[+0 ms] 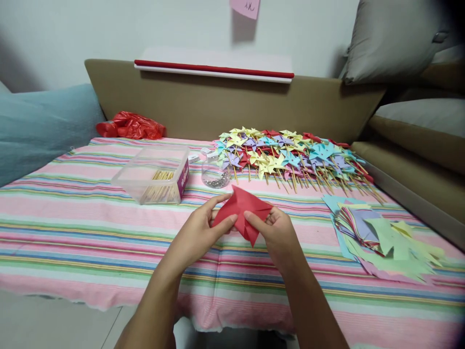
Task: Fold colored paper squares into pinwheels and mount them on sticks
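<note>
A red paper square [242,207], with slits running in from its corners, is held up over the striped cloth between both hands. My left hand [203,228] grips its left side, thumb on top and fingers beneath. On the right side, my right hand [274,230] pinches the paper, its thumb pressing near the middle. Just beyond the paper stands a clear round tub [215,175] with small metal pieces in it. Farther left is a clear plastic box [160,182] of thin wooden sticks. Finished paper pinwheels [286,155] on sticks lie heaped at the back right.
To the right lies a pile of coloured paper sheets and scraps [385,237]. A crumpled red plastic bag [132,127] rests at the back left. Behind the striped cloth [90,218] rises a brown backboard [181,106]. Cushions [392,41] are stacked at the right.
</note>
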Tool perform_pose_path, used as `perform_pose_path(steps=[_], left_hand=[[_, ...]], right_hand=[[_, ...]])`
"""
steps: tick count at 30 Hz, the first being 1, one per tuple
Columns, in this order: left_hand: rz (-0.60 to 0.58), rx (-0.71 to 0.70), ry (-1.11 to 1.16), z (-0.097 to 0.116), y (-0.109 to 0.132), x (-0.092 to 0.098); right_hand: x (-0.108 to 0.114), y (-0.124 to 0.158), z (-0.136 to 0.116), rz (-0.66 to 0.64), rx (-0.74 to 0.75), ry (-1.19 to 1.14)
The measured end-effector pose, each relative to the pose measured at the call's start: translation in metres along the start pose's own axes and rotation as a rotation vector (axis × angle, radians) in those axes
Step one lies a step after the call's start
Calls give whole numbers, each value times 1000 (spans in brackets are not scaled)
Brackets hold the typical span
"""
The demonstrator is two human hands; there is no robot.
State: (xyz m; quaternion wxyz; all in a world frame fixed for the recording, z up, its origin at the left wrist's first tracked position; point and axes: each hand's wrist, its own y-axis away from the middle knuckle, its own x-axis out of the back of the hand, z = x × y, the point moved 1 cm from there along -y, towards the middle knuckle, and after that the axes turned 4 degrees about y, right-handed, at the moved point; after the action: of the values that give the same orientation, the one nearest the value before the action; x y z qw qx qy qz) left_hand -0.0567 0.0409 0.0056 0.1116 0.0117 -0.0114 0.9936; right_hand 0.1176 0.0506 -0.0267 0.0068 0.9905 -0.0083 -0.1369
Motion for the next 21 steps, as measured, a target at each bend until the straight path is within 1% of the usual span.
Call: perform_pose_path(steps=[3,6,11,14,18,21], left_hand=[[60,-2,102,2,-3,0],[116,-28,224,0,-5,-7],[116,-57,432,-12,-8,-33],[177,-73,549,-16,-9,-44],[298,-103,572,-17,-12,-47],[339,-114,535,-17,-13,-46]], right_hand=[[-4,-2,-1,123,106,-133],[-8,-2,-4,191,198,-230],[-15,1,-7,175,215,-296],[-18,3,-5,142,209,-312],[-21,4,-3,131,185,-330],[-23,4,-2,149,166,-346]])
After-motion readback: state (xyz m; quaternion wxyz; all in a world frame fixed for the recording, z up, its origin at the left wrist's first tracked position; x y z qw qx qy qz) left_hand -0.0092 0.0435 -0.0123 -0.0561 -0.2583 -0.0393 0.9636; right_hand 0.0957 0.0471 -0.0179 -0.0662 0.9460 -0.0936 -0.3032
